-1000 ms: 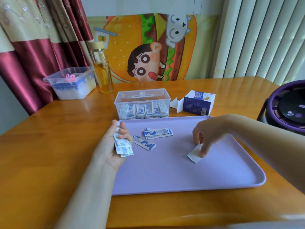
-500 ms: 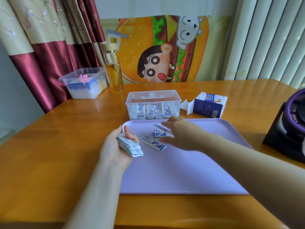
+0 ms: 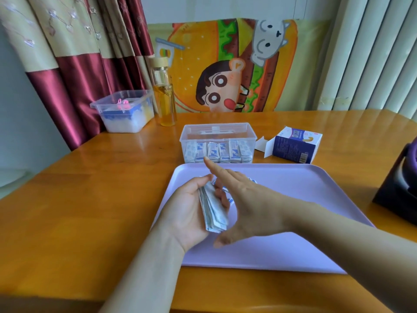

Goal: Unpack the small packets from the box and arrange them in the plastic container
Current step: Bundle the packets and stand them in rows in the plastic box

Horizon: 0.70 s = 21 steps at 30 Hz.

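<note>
left hand [image 3: 186, 210] grip curled round packet stack [image 3: 213, 210], long axis near-far | right hand [image 3: 250, 204] fingers straight

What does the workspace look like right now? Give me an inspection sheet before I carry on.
Surface: wooden table with a lilac tray on it.
Job's things: clear container behind the tray, packets standing in a row inside; open box lying to its right; packet stack in hand.
Clutter: second tub, glass bottle of amber liquid, dark purple appliance at the right edge.
Hands: left hand grips the stack; right hand, fingers extended, over it.
Cables: nothing seen.
Surroundings: curtain, cartoon burger cloth, white ribbed panel.
</note>
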Available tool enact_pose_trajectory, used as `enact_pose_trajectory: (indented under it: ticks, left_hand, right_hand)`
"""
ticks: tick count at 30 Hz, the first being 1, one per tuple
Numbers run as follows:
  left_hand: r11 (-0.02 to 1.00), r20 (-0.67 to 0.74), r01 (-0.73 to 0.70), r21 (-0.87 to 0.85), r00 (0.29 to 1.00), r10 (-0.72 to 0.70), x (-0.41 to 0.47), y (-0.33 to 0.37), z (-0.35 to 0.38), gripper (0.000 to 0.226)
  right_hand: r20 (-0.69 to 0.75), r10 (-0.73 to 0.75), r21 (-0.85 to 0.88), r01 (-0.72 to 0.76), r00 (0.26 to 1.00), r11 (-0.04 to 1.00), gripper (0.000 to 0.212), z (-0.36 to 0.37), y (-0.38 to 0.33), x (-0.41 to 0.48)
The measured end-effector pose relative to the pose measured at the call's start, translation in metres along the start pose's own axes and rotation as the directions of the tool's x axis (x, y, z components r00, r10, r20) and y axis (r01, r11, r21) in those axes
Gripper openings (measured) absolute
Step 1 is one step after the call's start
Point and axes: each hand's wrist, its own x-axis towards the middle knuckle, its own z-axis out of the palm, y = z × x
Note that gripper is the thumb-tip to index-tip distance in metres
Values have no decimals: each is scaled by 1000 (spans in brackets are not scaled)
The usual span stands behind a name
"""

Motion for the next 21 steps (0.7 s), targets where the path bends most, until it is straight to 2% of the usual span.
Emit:
enact_pose_trajectory:
  ticks: [5, 9, 13, 14, 17, 21]
  left_hand:
    - [998, 18, -21, 62, 1000, 20, -2, 0, 5, 18]
    - [994, 28, -26, 107, 999, 23, -2, 0, 6, 14]
    - [969, 69, -10, 246, 998, -7, -1, 1, 8, 39]
    - [963, 83, -11, 270, 996, -12, -1, 1, 10, 40]
    - [938, 103, -14, 345, 994, -23, -2, 1, 10, 19]
    - [920, 187, -65, 387, 982, -10, -4, 3, 15, 19]
  right_hand:
    - [-67, -10, 119, 18, 998, 993, 128, -4, 3, 6]
    - [-19, -58, 92, 59, 998, 994, 141, -11, -1, 4]
    - [1, -75, 48, 75, 997, 996, 145, -12, -12, 0]
    - [-6, -74, 48, 75, 997, 996, 145, -12, -13, 0]
    - [-43, -69, 44, 70, 997, 997, 140, -16, -10, 2]
    - [-113, -84, 79, 94, 990, 992, 135, -23, -3, 8]
